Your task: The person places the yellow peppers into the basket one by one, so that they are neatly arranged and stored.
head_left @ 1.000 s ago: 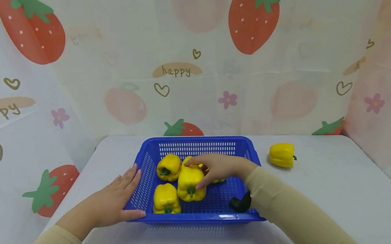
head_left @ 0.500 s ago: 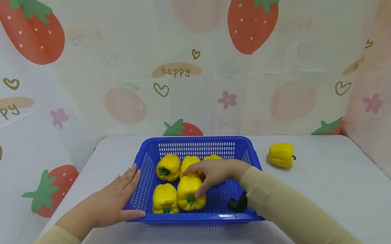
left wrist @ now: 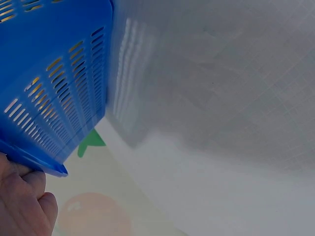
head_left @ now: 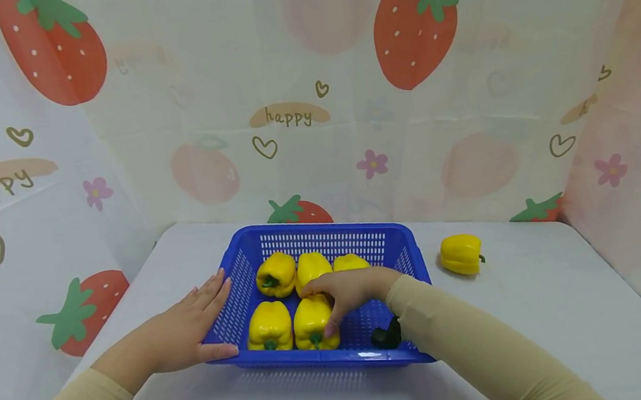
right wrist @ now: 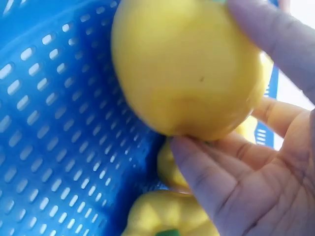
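Observation:
A blue slotted plastic basket (head_left: 366, 356) holds several yellow bell peppers. My right hand (head_left: 352, 293) reaches into it and grips the front-middle yellow bell pepper (head_left: 309, 318), thumb by its green stem. In the right wrist view, thumb and fingers span that pepper, with more peppers partly showing beneath it. My left hand (head_left: 184, 331) rests on the basket's left rim, fingers straight and thumb at the front corner. Another bell pepper (head_left: 269, 326) sits just left of the gripped one, and a back row includes a bell pepper (head_left: 313, 271) partly behind my right fingers.
One more yellow bell pepper (head_left: 461, 254) lies on the white tabletop (head_left: 543, 307), right of the basket. A strawberry-printed cloth (head_left: 348, 125) hangs behind and along both sides. A black wrist-mounted piece (head_left: 386, 335) shows below my right sleeve.
My right hand has lowered the bell pepper toward the basket's front, beside the front-left one. That neighbour has shifted slightly left. The back-row peppers show more fully; my left hand stays put.

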`<move>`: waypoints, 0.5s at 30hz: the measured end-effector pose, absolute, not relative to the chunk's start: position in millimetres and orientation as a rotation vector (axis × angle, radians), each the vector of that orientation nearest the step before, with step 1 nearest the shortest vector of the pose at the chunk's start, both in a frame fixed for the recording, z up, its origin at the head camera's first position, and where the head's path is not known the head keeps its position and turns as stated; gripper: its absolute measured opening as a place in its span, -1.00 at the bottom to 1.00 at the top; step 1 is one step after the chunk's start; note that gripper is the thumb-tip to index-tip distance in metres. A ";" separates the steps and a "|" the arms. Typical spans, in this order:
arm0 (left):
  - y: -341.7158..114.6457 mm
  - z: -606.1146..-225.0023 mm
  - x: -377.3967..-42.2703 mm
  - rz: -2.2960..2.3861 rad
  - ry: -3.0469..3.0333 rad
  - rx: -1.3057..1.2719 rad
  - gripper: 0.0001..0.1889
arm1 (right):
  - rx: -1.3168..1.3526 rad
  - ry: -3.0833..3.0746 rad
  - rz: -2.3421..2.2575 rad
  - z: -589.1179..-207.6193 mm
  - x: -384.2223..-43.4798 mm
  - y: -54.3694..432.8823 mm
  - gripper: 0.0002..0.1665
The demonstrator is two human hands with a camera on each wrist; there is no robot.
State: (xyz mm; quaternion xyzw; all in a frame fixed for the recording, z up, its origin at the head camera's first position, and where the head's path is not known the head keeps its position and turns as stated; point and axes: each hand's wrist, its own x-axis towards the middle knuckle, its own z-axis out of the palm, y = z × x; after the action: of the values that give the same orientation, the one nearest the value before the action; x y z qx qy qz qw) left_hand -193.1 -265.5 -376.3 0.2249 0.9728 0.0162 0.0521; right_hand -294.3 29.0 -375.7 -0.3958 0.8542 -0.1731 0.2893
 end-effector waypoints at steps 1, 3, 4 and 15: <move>-265.4 -376.2 -193.1 0.050 2.959 0.685 0.13 | -1.051 2.279 -0.458 -376.3 -294.6 28.9 -0.03; -265.2 -376.1 -193.1 0.051 2.959 0.685 0.13 | -1.040 2.277 -0.453 -377.2 -295.1 28.8 -0.03; -265.2 -375.9 -193.0 0.051 2.959 0.685 0.13 | -1.036 2.273 -0.452 -377.5 -295.4 28.7 -0.02; -265.2 -375.2 -192.2 0.047 2.960 0.693 0.13 | -1.054 2.247 -0.424 -377.8 -295.7 29.1 -0.01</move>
State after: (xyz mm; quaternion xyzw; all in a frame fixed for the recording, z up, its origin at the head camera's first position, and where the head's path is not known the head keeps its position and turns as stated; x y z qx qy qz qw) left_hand -192.2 -265.2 -375.2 0.2275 0.9723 0.0154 0.0508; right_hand -295.7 29.1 -377.8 -0.3985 0.8494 -0.1602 0.3067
